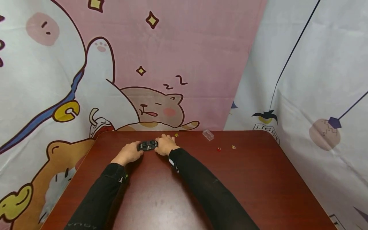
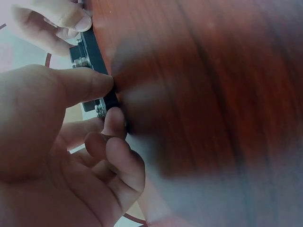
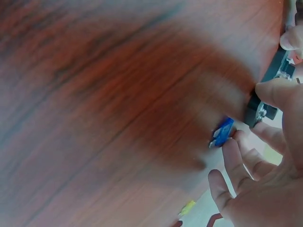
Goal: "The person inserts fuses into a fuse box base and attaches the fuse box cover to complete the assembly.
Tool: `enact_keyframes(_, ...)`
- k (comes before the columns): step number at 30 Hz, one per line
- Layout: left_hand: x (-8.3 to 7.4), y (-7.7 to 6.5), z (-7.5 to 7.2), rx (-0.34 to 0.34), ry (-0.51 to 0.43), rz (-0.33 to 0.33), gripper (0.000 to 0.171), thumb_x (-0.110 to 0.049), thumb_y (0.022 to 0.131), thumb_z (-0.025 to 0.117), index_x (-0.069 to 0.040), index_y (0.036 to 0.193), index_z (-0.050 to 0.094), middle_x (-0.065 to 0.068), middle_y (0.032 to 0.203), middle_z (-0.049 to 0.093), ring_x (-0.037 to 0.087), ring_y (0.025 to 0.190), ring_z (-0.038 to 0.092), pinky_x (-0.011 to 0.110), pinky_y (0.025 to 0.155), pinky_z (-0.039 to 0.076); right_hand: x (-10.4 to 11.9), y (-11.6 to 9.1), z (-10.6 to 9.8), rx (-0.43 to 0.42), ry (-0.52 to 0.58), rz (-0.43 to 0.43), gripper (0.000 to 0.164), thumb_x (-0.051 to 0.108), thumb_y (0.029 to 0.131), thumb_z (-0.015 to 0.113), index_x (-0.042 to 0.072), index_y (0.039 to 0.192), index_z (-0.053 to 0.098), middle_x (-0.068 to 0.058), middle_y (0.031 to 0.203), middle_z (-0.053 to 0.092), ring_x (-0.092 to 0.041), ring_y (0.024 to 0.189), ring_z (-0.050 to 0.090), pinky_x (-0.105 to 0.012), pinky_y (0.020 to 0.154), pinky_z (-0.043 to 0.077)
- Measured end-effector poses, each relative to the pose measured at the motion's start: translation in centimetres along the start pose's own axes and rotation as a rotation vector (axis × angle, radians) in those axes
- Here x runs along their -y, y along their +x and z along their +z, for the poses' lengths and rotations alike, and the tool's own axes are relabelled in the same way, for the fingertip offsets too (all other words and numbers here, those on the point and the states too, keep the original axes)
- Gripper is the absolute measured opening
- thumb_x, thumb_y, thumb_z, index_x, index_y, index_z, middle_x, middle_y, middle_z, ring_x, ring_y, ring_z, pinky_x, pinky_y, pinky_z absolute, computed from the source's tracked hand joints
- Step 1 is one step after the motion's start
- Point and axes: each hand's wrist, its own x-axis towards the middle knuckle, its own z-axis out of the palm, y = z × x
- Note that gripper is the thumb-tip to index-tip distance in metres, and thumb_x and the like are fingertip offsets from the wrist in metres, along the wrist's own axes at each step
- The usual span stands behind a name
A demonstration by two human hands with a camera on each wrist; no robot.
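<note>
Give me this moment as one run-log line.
left hand: grips black block, left end; right hand: grips right end; blue piece: close to right hand

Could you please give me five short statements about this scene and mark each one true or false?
1. The left grip and the right grip both hold the black block. True.
2. In the head view, the clear box lies left of the black block. False: it lies to the right.
3. The right-wrist view shows a blue piece beside the right grip. True.
4. The red piece is inside the clear box. False: it lies outside, on the tabletop.
5. The tabletop is white. False: it is reddish brown.
</note>
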Motion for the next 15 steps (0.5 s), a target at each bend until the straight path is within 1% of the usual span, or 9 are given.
enact_keyframes(3, 0.0, -0.2, 0.0, -0.003, 0.018, 0.019, 0.059, -0.019, 0.104, 0.069, 0.005, 0.156, 0.054, 0.034, 0.145, 0.066, 0.042, 0.12, 0.069, 0.063, 0.105, 0.055, 0.0, -0.1, -0.4, 0.015, 0.019, -0.021, 0.056, 0.046, 0.103, 0.074, 0.023, 0.154, 0.065, -0.005, 0.147, 0.063, -0.026, 0.131, 0.057, -0.043, 0.106, 0.04)
enact_keyframes(6, -0.1, -0.3, -0.1, -0.021, 0.035, 0.04, 0.056, -0.019, 0.103, 0.068, 0.004, 0.153, 0.056, 0.032, 0.143, 0.068, 0.043, 0.122, 0.07, 0.062, 0.105, 0.056, -0.3, -0.1, -0.6, 0.005, 0.036, -0.052, 0.052, 0.045, 0.1, 0.078, 0.019, 0.144, 0.069, -0.003, 0.137, 0.066, -0.024, 0.125, 0.059, -0.041, 0.101, 0.04)
enact_keyframes(9, -0.1, -0.4, -0.1, -0.022, 0.037, 0.059, 0.055, -0.019, 0.104, 0.068, 0.004, 0.153, 0.055, 0.031, 0.142, 0.068, 0.04, 0.119, 0.07, 0.061, 0.103, 0.056, -0.9, 0.1, -0.5, -0.019, 0.057, -0.09, 0.047, 0.044, 0.097, 0.079, 0.017, 0.134, 0.073, -0.001, 0.129, 0.067, -0.022, 0.119, 0.06, -0.04, 0.097, 0.039)
enact_keyframes(11, -0.2, -0.5, 0.0, -0.014, 0.034, 0.073, 0.055, -0.02, 0.105, 0.068, 0.004, 0.153, 0.056, 0.031, 0.142, 0.069, 0.037, 0.117, 0.07, 0.059, 0.103, 0.056, -1.4, 0.2, -0.3, -0.028, 0.08, -0.113, 0.045, 0.043, 0.095, 0.08, 0.016, 0.131, 0.075, 0.0, 0.126, 0.068, -0.02, 0.115, 0.062, -0.039, 0.096, 0.04)
enact_keyframes(15, -0.4, -0.4, 0.3, -0.012, 0.038, 0.102, 0.056, -0.022, 0.105, 0.07, 0.005, 0.153, 0.057, 0.028, 0.139, 0.07, 0.032, 0.11, 0.068, 0.056, 0.101, 0.056, -2.4, 0.3, -0.3, -0.042, 0.144, -0.145, 0.045, 0.039, 0.092, 0.082, 0.015, 0.129, 0.076, 0.001, 0.122, 0.071, -0.017, 0.11, 0.064, -0.041, 0.099, 0.041)
